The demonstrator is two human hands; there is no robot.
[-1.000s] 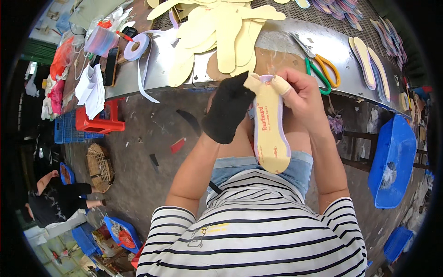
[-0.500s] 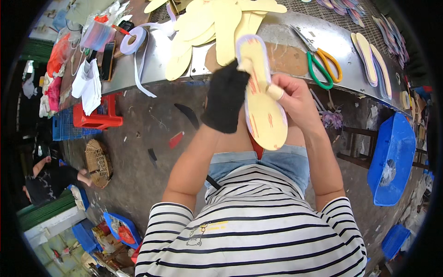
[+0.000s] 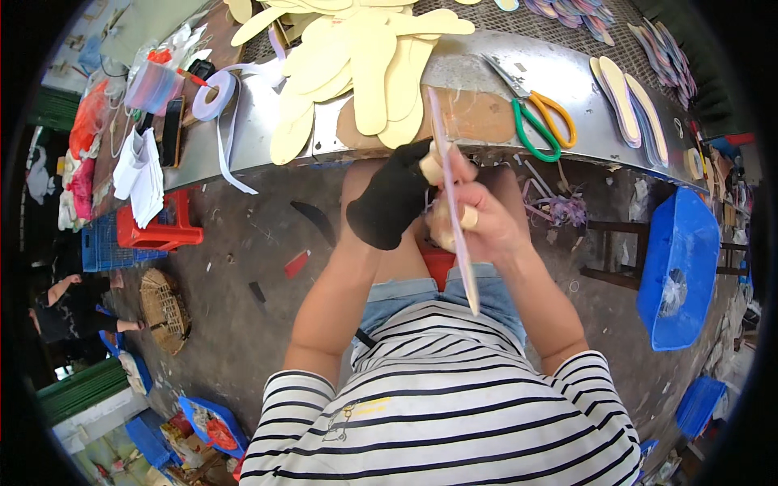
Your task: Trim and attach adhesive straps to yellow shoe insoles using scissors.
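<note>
Insole [image 3: 452, 202]: I hold it edge-on, so its faces are hidden; its middle is covered by my hands
Left hand [image 3: 395, 202]: gloved; the fingertips behind the insole are hidden
Right hand [image 3: 478, 223]: palm side unseen
Pale insoles [image 3: 365, 57]: pile cut off by the top edge
Scissors [image 3: 535, 113]: blade tips blurred
Bystander [image 3: 65, 312]: mostly cut off at the left rim

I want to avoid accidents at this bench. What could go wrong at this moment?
1. The thin insole is held edge-on between the gloved left hand and the bare right hand; it might bend or slip down.
2. The pile of insoles overhangs the edge of the bench; some could slide off.
</note>
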